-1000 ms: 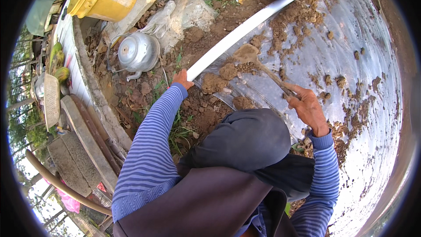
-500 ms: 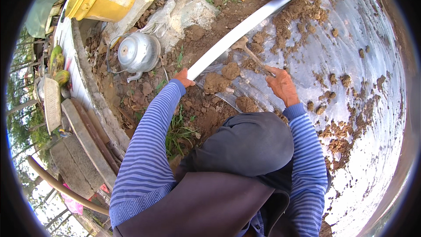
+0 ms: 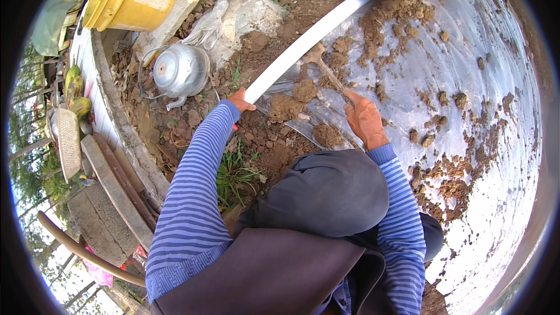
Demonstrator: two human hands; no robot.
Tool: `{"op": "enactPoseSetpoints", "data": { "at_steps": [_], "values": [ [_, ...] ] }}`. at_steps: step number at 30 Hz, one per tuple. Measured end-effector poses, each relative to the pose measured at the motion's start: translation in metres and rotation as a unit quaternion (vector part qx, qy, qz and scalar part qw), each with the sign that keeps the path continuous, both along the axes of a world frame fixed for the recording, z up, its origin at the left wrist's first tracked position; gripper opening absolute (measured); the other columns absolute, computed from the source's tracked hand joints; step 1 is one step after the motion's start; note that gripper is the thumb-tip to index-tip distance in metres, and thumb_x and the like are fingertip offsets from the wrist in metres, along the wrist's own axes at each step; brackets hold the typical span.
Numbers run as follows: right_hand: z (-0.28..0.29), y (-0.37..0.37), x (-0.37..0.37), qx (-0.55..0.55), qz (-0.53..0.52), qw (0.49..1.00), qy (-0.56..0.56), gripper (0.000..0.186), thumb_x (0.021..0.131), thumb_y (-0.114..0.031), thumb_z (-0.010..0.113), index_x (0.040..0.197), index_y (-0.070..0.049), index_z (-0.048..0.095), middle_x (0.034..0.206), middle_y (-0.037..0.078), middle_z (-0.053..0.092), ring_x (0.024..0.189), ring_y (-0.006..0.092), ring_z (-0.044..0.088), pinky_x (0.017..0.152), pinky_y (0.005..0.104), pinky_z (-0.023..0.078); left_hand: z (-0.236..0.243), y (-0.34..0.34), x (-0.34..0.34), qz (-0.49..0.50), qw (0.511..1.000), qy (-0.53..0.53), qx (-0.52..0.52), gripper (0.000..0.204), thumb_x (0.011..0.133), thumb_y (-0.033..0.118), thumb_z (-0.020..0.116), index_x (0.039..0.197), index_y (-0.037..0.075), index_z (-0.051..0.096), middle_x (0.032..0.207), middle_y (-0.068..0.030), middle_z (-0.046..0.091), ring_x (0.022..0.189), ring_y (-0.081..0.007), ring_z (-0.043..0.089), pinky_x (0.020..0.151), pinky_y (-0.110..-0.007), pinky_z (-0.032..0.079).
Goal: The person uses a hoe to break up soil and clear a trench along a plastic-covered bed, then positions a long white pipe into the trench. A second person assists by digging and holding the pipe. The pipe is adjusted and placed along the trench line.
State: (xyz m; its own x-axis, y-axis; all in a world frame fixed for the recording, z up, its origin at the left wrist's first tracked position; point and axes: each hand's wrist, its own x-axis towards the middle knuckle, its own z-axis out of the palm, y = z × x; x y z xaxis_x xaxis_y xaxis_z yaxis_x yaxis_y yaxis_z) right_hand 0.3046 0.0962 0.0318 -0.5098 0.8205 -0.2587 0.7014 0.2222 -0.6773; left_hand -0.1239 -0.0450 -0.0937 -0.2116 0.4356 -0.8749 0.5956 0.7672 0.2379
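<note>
My left hand (image 3: 240, 101) is closed on the near end of a long white pipe (image 3: 318, 30), which runs away up and to the right along the edge of clear plastic film (image 3: 402, 84). In my right hand (image 3: 366, 119) is the handle of a small soil-caked trowel (image 3: 330, 73), its fingers wrapped round it. The trowel's head points away from me and lies close beside the pipe, over the film. Between my hands several brown clods (image 3: 284, 108) rest on or beside the film's edge. A small red thing shows just below my left wrist, too small to make out.
Left of the pipe a dented metal kettle (image 3: 182, 70) stands on leaf-strewn soil, with a yellow bucket (image 3: 134, 0) beyond. A low wall (image 3: 129, 140) borders the left side. Scattered soil (image 3: 452, 189) lies on the film at right. My bent knee (image 3: 326, 192) is between my arms.
My right hand has drawn slightly left and nearer the trowel's head, and its extended finger has curled in. The view has shifted a little; my left hand keeps its hold on the pipe.
</note>
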Motion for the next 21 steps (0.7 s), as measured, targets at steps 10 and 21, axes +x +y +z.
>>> {"op": "enactPoseSetpoints", "data": {
  "at_steps": [10,21],
  "values": [
    [0.051,-0.012,0.01,-0.018,-0.012,0.999,0.05,0.04,0.09,-0.013,0.061,0.13,-0.006,0.065,0.1,0.029,0.069,0.095,0.0463,0.067,0.086,0.0508,0.054,-0.021,-0.009,-0.016,0.003,0.999,-0.03,0.028,0.086,0.076,0.028,0.089,0.143,-0.002,0.044,0.141,-0.0231,0.056,0.133,-0.0356,0.051,0.114,-0.044,0.036],
    [0.105,-0.026,0.042,-0.107,-0.04,0.993,0.023,0.042,0.091,-0.012,0.063,0.133,-0.004,0.065,0.117,0.027,0.069,0.106,0.0418,0.067,0.096,0.0431,0.052,-0.062,-0.017,-0.04,-0.011,0.998,-0.057,0.022,0.083,0.08,0.029,0.086,0.145,-0.001,0.044,0.142,-0.0215,0.055,0.134,-0.0358,0.05,0.115,-0.047,0.036]
  ]
}}
